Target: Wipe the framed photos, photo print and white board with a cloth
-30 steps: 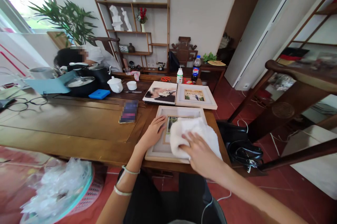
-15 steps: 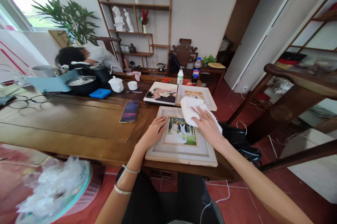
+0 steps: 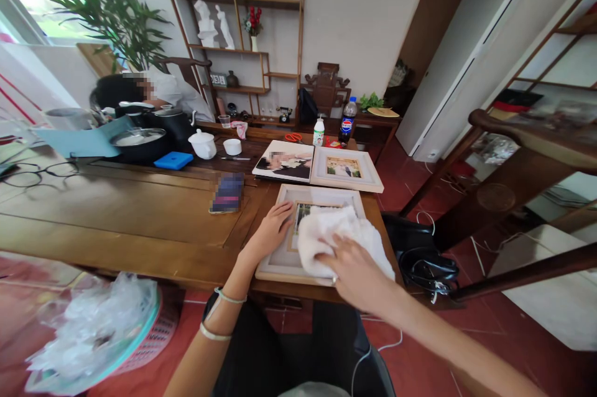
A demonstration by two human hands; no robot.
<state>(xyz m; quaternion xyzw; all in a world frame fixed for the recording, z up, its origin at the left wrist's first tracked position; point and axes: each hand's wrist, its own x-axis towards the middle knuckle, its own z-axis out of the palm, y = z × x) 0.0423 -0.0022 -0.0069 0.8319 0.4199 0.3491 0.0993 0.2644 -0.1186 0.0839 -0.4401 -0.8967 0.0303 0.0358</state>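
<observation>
A light wooden picture frame (image 3: 280, 263) with a photo lies flat at the near edge of the wooden table (image 3: 130, 223). My left hand (image 3: 269, 232) rests open on the frame's left border, fingers flat. My right hand (image 3: 355, 270) presses a white cloth (image 3: 336, 235) onto the frame's glass, fingers spread over the cloth. The cloth covers most of the photo.
Two more pictures, an unframed photo (image 3: 284, 160) and a framed one (image 3: 346, 169), lie just beyond. A phone (image 3: 227, 193) sits to the left. A black bag (image 3: 422, 257) lies on the floor at right; a basket with plastic (image 3: 97, 328) at left. A person sits at the far left.
My right hand with the cloth went to the frame's far right corner, then came back toward me over the photo. My left hand stayed on the frame's left border.
</observation>
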